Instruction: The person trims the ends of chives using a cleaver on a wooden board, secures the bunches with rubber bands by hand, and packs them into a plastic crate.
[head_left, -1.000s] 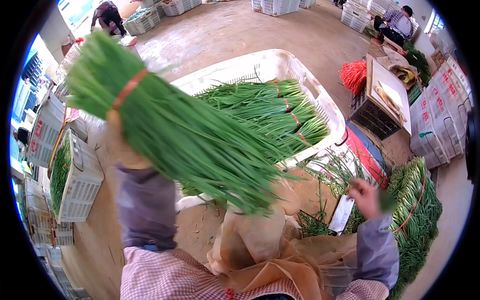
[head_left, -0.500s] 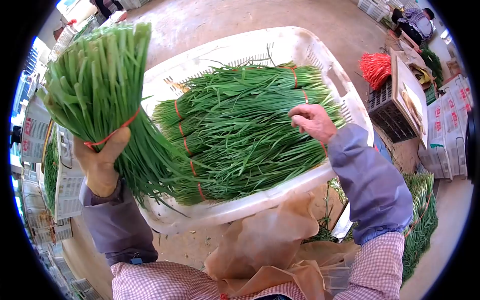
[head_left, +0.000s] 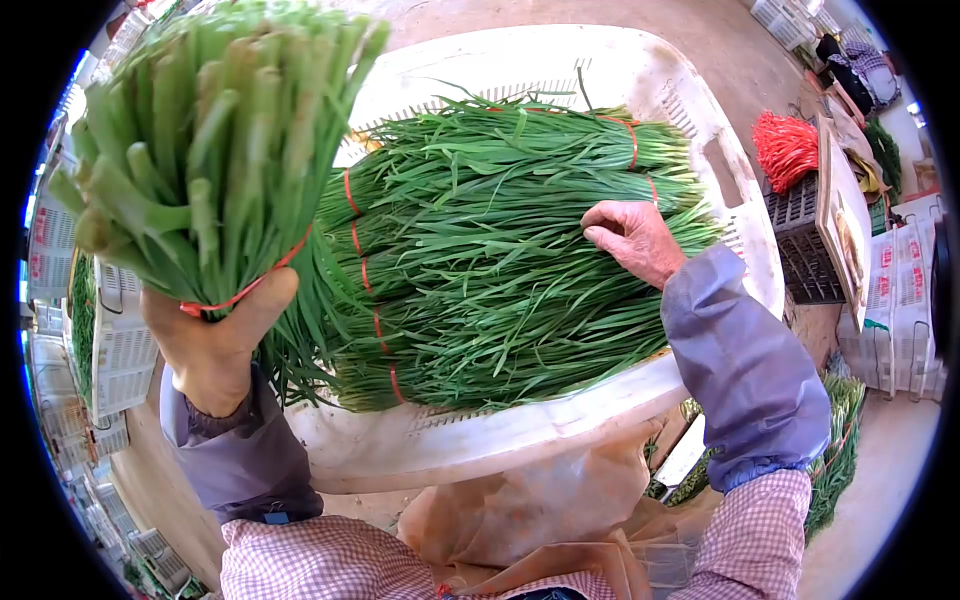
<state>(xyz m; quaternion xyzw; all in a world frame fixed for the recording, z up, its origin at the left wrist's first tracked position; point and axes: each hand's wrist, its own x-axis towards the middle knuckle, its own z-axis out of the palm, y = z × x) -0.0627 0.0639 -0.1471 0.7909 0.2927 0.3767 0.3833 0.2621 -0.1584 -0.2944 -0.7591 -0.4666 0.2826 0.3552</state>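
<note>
My left hand (head_left: 215, 350), closed round its stems just below a red tie, lifts a thick bunch of garlic chives (head_left: 220, 150) at the upper left. The cut stem ends point up toward me; the leaves hang down behind the hand. Several more tied bunches of garlic chives (head_left: 500, 270) lie side by side in a white plastic crate (head_left: 560, 430). Over their right part is my right hand (head_left: 635, 240), with fingers curled in and thumb close to them. I see nothing in it, and whether it touches the leaves is unclear.
At the right, a bundle of red ties (head_left: 785, 150) rests on a dark crate (head_left: 800, 245) beside an upright board (head_left: 842, 220). Bound greens (head_left: 840, 450) lie on the floor lower right. White crates (head_left: 125, 350) line the left side. A person (head_left: 865, 70) crouches at upper right.
The bunch in my left hand has come nearer the camera and tilted its stem ends toward me. My right hand's fingers have curled a little more over the chives. The view has shifted slightly.
</note>
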